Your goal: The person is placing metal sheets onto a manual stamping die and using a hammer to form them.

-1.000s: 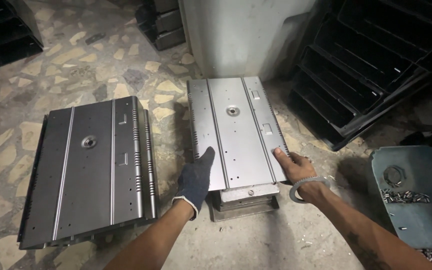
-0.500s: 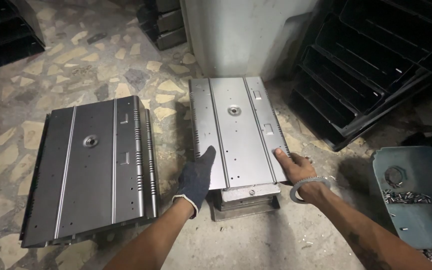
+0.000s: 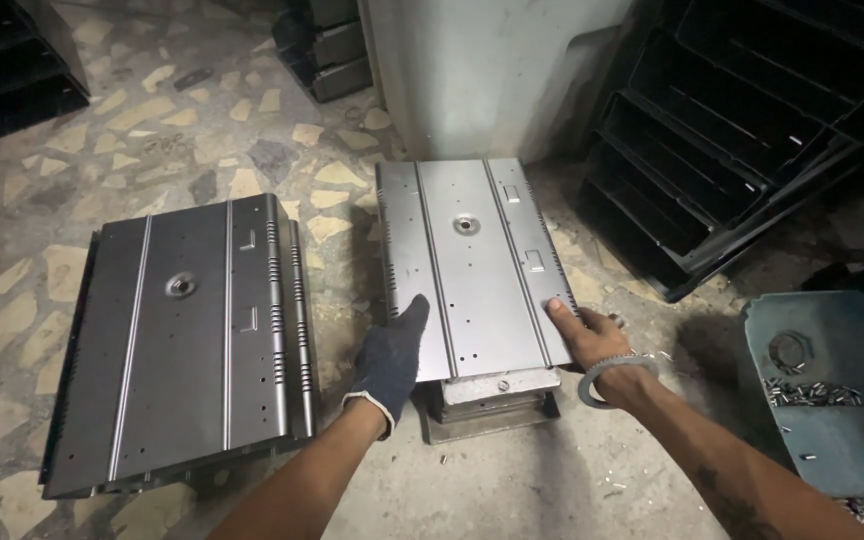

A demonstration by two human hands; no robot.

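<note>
A light grey sheet-metal panel (image 3: 472, 260) with ribs and a round centre boss lies flat on a low metal block (image 3: 492, 400). My left hand (image 3: 392, 355), in a dark glove, presses on the panel's near left corner with fingers spread. My right hand (image 3: 587, 335), bare with a metal bracelet at the wrist, rests on the near right edge, fingers laid flat over it. Neither hand wraps around the panel.
A stack of darker matching panels (image 3: 187, 335) lies on the stone floor to the left. Black metal trays (image 3: 742, 140) lean at the right and back. A blue-grey tray (image 3: 832, 400) with small screws and a ring sits at the right. A grey wall base (image 3: 492, 70) stands behind.
Both hands stay on the panel's near edge. The panel has shifted only slightly; nothing was picked up or released.
</note>
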